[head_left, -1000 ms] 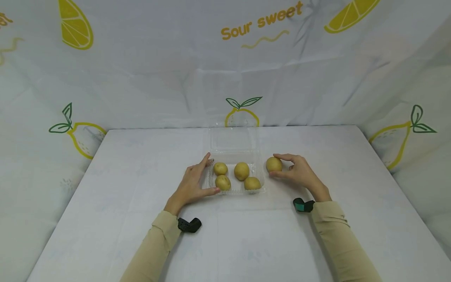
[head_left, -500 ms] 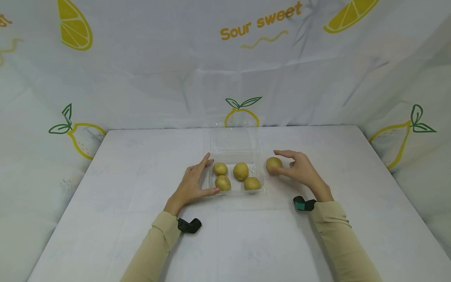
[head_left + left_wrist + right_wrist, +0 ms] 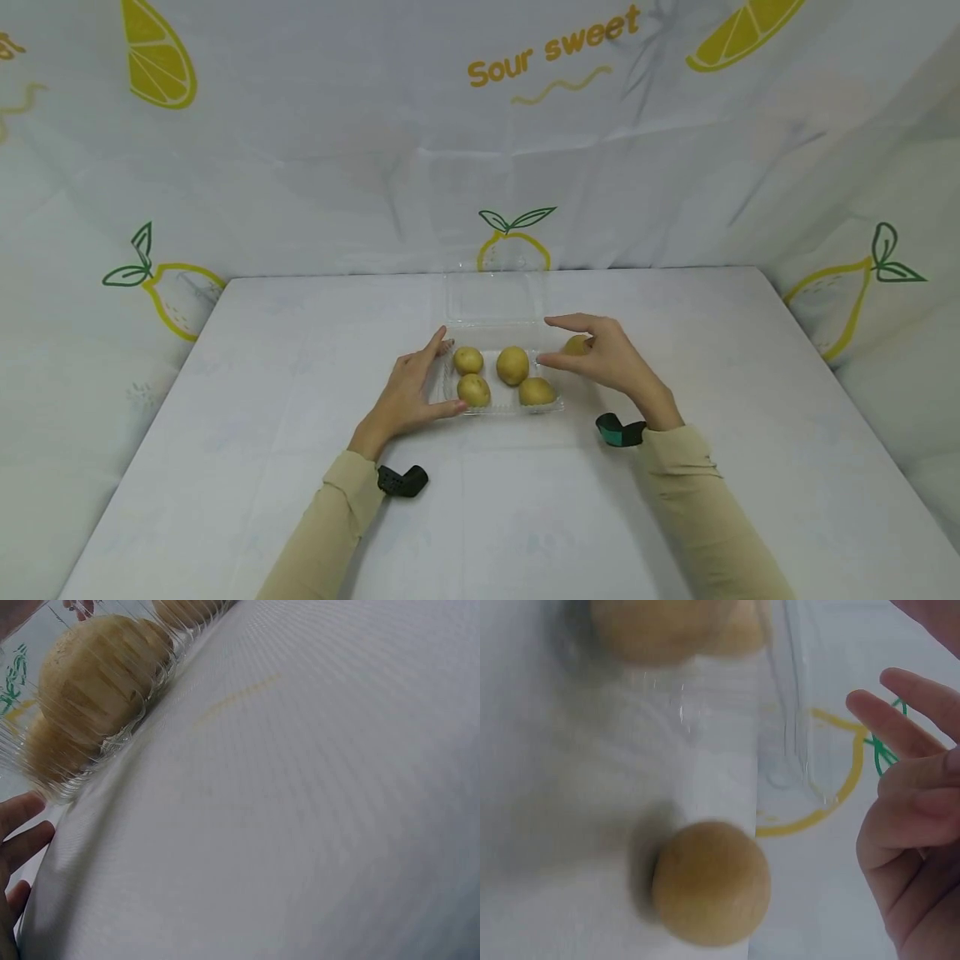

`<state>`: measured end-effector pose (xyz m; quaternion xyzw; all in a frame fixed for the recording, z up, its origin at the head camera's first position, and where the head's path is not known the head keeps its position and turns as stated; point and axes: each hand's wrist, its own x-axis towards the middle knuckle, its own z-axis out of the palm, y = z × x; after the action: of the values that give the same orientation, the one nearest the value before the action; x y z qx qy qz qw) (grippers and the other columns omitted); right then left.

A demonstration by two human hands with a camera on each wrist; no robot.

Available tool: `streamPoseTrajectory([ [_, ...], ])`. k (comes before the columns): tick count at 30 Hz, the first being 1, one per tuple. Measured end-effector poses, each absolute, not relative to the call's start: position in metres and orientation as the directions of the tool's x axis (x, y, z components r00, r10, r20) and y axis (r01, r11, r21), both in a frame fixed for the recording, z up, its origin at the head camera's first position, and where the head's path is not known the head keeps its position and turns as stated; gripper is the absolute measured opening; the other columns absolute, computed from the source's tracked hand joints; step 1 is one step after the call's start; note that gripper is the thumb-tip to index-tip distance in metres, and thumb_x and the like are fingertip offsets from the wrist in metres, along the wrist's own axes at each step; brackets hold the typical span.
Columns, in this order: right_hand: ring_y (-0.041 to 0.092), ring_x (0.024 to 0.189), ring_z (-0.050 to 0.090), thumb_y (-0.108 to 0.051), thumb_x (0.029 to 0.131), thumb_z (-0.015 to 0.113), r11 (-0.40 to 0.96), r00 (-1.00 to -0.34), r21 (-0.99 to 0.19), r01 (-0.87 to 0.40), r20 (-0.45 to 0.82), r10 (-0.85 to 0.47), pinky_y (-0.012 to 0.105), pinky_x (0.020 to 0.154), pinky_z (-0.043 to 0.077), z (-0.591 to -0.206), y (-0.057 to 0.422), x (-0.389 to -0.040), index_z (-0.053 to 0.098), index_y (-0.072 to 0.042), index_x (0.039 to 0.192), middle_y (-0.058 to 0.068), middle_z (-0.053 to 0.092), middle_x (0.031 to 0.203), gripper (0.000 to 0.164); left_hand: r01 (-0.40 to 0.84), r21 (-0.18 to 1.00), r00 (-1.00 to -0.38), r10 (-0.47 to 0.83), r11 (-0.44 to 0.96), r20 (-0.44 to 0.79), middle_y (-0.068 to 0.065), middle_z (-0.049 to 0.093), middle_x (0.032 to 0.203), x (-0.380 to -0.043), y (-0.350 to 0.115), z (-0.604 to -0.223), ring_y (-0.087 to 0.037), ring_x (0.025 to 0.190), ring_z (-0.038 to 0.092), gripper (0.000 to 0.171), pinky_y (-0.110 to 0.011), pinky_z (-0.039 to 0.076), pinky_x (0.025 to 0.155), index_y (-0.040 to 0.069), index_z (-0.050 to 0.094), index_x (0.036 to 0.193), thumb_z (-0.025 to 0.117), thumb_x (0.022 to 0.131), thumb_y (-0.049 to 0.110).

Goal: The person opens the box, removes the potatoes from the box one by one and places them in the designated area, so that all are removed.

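Note:
In the head view, a clear plastic clamshell container (image 3: 503,409) lies open on the table, its lid (image 3: 495,297) folded back. Several small yellow potatoes (image 3: 512,365) sit inside. My left hand (image 3: 408,392) spans the container's left side with fairly straight fingers, thumb at the front corner. My right hand (image 3: 603,357) hovers at the container's right edge, thumb and forefinger spread, holding nothing. Partly hidden behind it, a loose potato (image 3: 577,345) rests on the table. The right wrist view shows that potato (image 3: 711,883) whole, apart from the fingers.
A white-covered table (image 3: 300,333) extends around both hands. Behind it hangs a white cloth (image 3: 337,167) printed with lemons and lettering. Dark wrist cameras stick out beside both wrists, the left camera (image 3: 402,481) and the right camera (image 3: 621,431).
My right hand has let go of the loose potato and moved left to the container's edge. The potato stays on the table. My left hand has not visibly moved.

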<state>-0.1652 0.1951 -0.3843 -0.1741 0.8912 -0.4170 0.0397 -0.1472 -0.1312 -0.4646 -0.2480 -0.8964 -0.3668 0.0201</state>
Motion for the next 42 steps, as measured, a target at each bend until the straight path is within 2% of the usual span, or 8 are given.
streamPoseTrajectory([
  [6, 0.033, 0.108, 0.070, -0.027, 0.080, 0.088, 0.632, -0.903, -0.689, -0.354, 0.076, -0.424, 0.046, 0.082, 0.059, -0.382, 0.166, -0.164, 0.069, -0.004, 0.131, 0.015, 0.068, 0.137, 0.059, 0.457, 0.654, -0.877, 0.427, 0.603, 0.219, -0.016, 0.052, 0.155, -0.147, -0.131, -0.465, -0.036, 0.143, 0.049, 0.131, -0.058, 0.029, 0.119, 0.013, 0.014, 0.166, 0.041, 0.072, 0.100],
  [8, 0.035, 0.131, 0.061, -0.029, 0.081, 0.087, 0.657, -0.895, -0.662, -0.360, 0.047, -0.444, 0.051, 0.095, 0.057, -0.383, 0.157, -0.165, 0.069, -0.004, 0.131, 0.014, 0.068, 0.137, 0.059, 0.461, 0.652, -0.876, 0.428, 0.602, 0.225, -0.016, 0.052, 0.154, -0.147, -0.131, -0.465, -0.037, 0.142, 0.049, 0.129, -0.058, 0.030, 0.119, 0.013, 0.015, 0.165, 0.042, 0.073, 0.099],
  [13, 0.035, 0.135, 0.058, -0.034, 0.082, 0.087, 0.709, -0.887, -0.611, -0.353, -0.023, -0.461, 0.054, 0.110, 0.049, -0.387, 0.144, -0.166, 0.068, -0.003, 0.132, 0.014, 0.068, 0.137, 0.062, 0.463, 0.654, -0.874, 0.432, 0.599, 0.223, -0.016, 0.053, 0.154, -0.147, -0.132, -0.465, -0.036, 0.141, 0.050, 0.129, -0.057, 0.030, 0.119, 0.013, 0.015, 0.165, 0.043, 0.073, 0.099],
  [17, 0.034, 0.134, 0.059, -0.035, 0.080, 0.088, 0.748, -0.899, -0.572, -0.336, -0.041, -0.436, 0.054, 0.111, 0.047, -0.388, 0.141, -0.166, 0.069, -0.004, 0.131, 0.013, 0.069, 0.136, 0.062, 0.458, 0.653, -0.876, 0.431, 0.604, 0.216, -0.016, 0.052, 0.155, -0.147, -0.131, -0.465, -0.037, 0.141, 0.050, 0.130, -0.057, 0.029, 0.119, 0.013, 0.014, 0.166, 0.041, 0.072, 0.100],
  [25, 0.033, 0.123, 0.067, -0.040, 0.078, 0.089, 0.800, -0.914, -0.508, -0.318, -0.062, -0.402, 0.042, 0.085, 0.057, -0.394, 0.140, -0.169, 0.071, -0.009, 0.130, 0.012, 0.071, 0.133, 0.063, 0.464, 0.648, -0.874, 0.430, 0.604, 0.226, -0.016, 0.052, 0.154, -0.147, -0.131, -0.465, -0.036, 0.142, 0.049, 0.130, -0.058, 0.030, 0.118, 0.013, 0.015, 0.165, 0.040, 0.072, 0.100],
  [33, 0.020, 0.089, 0.064, -0.038, 0.079, 0.089, 0.816, -0.925, -0.502, -0.288, -0.074, -0.372, 0.024, 0.060, 0.039, -0.396, 0.138, -0.170, 0.073, -0.012, 0.129, 0.011, 0.072, 0.130, 0.059, 0.475, 0.647, -0.869, 0.435, 0.597, 0.237, -0.016, 0.052, 0.154, -0.148, -0.132, -0.467, -0.035, 0.143, 0.049, 0.128, -0.058, 0.030, 0.118, 0.013, 0.014, 0.166, 0.041, 0.073, 0.099],
  [38, 0.025, 0.103, 0.070, -0.037, 0.080, 0.088, 0.809, -0.934, -0.518, -0.279, -0.050, -0.354, 0.027, 0.067, 0.048, -0.397, 0.138, -0.168, 0.074, -0.012, 0.127, 0.012, 0.072, 0.130, 0.056, 0.474, 0.647, -0.870, 0.433, 0.597, 0.238, -0.015, 0.052, 0.155, -0.148, -0.132, -0.467, -0.034, 0.143, 0.049, 0.127, -0.057, 0.030, 0.118, 0.014, 0.014, 0.166, 0.042, 0.074, 0.098],
  [42, 0.031, 0.119, 0.068, -0.034, 0.080, 0.088, 0.778, -0.934, -0.558, -0.289, -0.014, -0.356, 0.042, 0.085, 0.058, -0.398, 0.139, -0.166, 0.073, -0.009, 0.127, 0.015, 0.071, 0.132, 0.055, 0.469, 0.651, -0.872, 0.431, 0.598, 0.232, -0.015, 0.052, 0.155, -0.148, -0.132, -0.466, -0.035, 0.143, 0.049, 0.129, -0.057, 0.030, 0.118, 0.014, 0.014, 0.166, 0.041, 0.073, 0.099],
])
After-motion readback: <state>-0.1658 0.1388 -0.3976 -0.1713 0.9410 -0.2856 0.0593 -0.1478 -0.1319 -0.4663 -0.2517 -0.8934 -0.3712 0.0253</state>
